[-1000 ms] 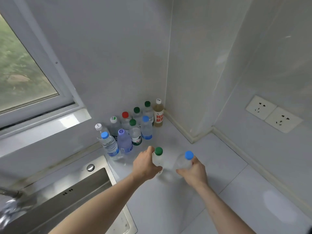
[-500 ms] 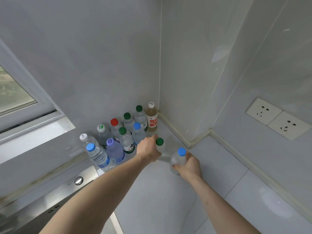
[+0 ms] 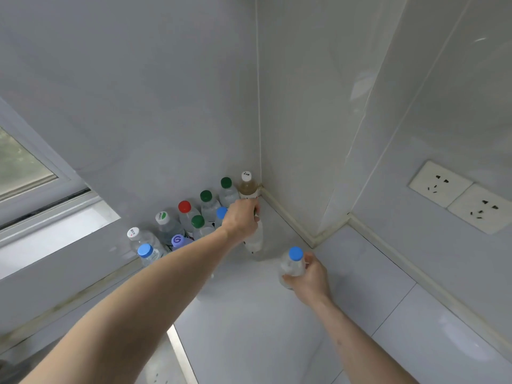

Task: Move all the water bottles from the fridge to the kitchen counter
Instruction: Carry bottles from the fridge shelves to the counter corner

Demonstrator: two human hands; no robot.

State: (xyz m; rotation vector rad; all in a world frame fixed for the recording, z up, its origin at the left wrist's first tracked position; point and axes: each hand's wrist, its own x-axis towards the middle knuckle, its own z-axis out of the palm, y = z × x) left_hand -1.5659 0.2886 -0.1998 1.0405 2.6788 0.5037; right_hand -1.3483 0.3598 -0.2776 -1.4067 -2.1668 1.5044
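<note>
Two bottles are in your hands: your left hand [image 3: 240, 219] grips a clear bottle [image 3: 255, 239] upright, just near of the far-left cluster [image 3: 194, 220]; your right hand [image 3: 307, 275] clasps the blue-capped bottle [image 3: 292, 266], nearer and right, above open counter [image 3: 249, 314].

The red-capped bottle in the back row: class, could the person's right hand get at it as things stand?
Probably not directly. The right hand already holds a blue-capped bottle, and the left forearm and the front-row bottles stand between it and the red-capped bottle. It would need to release its grip first.
</note>
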